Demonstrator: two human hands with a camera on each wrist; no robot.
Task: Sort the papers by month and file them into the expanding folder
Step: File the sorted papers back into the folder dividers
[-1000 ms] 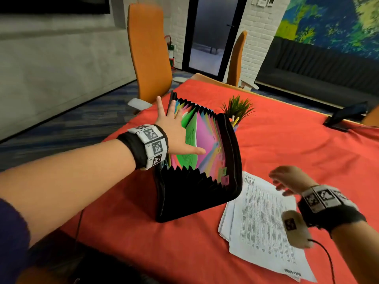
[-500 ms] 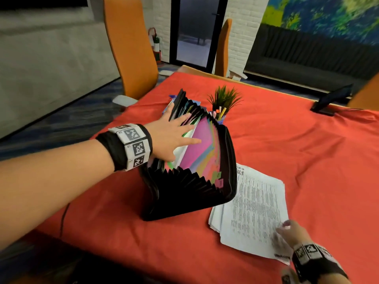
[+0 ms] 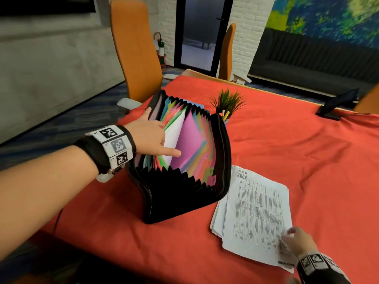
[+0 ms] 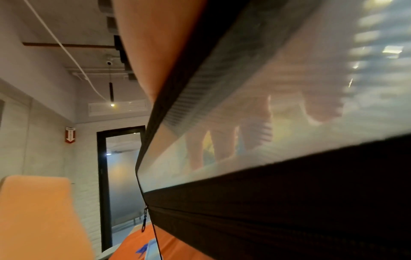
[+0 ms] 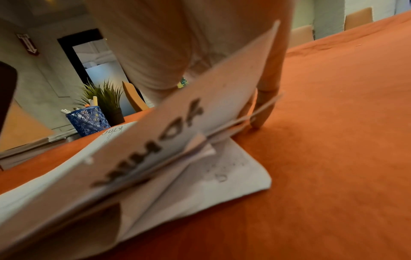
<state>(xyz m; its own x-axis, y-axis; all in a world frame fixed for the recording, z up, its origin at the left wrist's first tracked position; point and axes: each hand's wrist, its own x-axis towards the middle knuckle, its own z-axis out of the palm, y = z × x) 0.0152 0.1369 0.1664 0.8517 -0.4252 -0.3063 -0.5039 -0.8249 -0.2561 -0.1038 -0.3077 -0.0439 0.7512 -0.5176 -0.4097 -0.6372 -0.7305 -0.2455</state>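
The stack of papers (image 3: 254,212) lies flat on the red worktop (image 3: 307,150), just to the right of the expanding folder (image 3: 184,189) and touching or nearly touching its right wall. Its long axis runs from the near right corner, by the person, up and away toward the folder's front edge. The top sheet carries a handwritten "JULY" at its far end.

The right hand (image 3: 298,241) is at the near right corner of that stack. In the right wrist view its fingers (image 5: 265,98) curl under the corner and have several sheets lifted and fanned, thumb side above, so it is pinching the corner of the papers (image 5: 177,140). How many sheets it has, I cannot tell.

The folder stands upright and fanned open, its coloured dividers running front to back, roughly parallel to the stack's long axis. The left hand (image 3: 152,136) reaches in from the left, fingers straight and spread among the dividers, holding a gap beside a white sheet and a pink divider. Seen through the folder's translucent wall (image 4: 278,105) in the left wrist view, the fingers press flat and grip nothing.

So the pocket being held lies up and to the left of the papers. The right hand is the nearer one, and in my judgement a sheet would have to be lifted, carried left over the folder's right wall and turned on edge to slide in

Beyond the folder stand a small potted plant (image 3: 228,103) and a blue mesh pen cup (image 5: 87,121)
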